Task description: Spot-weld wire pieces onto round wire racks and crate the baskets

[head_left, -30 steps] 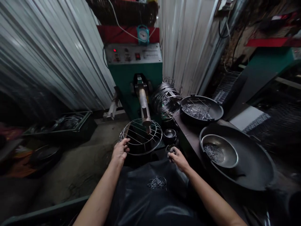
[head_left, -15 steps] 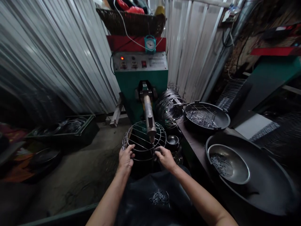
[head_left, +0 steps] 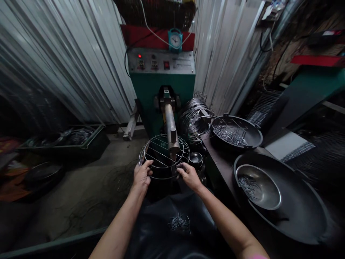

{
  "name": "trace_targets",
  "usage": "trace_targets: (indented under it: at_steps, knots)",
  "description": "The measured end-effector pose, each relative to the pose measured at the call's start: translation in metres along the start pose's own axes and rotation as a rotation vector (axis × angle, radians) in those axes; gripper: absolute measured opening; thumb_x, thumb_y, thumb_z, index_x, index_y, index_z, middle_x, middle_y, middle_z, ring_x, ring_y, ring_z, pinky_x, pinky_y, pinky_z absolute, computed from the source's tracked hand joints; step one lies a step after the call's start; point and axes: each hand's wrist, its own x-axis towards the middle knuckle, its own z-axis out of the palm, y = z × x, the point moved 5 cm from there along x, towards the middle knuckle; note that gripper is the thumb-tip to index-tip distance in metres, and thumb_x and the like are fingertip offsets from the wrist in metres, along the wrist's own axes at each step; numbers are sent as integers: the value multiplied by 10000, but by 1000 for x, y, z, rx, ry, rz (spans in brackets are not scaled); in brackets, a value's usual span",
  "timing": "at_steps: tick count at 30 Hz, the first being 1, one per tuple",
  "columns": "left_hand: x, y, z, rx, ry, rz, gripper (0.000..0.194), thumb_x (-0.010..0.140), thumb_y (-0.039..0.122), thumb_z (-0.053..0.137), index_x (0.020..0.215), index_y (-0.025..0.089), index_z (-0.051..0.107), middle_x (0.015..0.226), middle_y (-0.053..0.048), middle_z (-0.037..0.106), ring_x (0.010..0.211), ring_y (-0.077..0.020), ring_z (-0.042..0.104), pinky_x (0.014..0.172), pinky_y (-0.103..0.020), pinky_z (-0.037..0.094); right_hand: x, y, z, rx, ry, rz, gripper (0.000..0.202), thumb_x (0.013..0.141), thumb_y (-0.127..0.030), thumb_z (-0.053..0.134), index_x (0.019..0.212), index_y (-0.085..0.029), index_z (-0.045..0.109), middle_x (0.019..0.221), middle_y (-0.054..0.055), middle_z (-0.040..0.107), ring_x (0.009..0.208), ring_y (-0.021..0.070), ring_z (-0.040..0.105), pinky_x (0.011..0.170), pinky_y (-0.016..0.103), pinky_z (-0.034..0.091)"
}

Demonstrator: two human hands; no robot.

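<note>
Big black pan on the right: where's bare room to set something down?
The big pan looks bare between the steel bowl and the pan's right rim. Crowded: the bowl's left side, with wire bits; the smaller pan, strewn with wire pieces; and the round rack, with left hand and right hand at its near edge.

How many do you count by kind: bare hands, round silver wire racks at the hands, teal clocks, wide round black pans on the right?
Bare hands: 2
Round silver wire rack: 1
Teal clock: 1
Wide round black pans: 2
Total: 6
</note>
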Motion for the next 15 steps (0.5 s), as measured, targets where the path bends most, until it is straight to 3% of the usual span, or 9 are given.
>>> trace_targets:
  at_steps: [8, 15]
  knots:
    - [9, 3, 4, -12, -6, 11, 379, 385, 251, 713, 678, 169, 487, 559, 84, 414, 438, -34, 319, 368, -170, 237, 9, -2, 2, 35, 15, 8, 118, 746, -301, 536, 782, -188, 532, 647, -27, 591, 471, 96, 545, 486, 212, 427]
    - [14, -2, 7, 9, 24, -76, 360, 363, 245, 712, 600, 172, 451, 484, 90, 378, 413, -40, 303, 357, -182, 206, 15, -2, 3, 60, 17, 29, 118, 750, -301, 522, 744, -183, 521, 633, -30, 582, 438, 90, 520, 444, 203, 389]
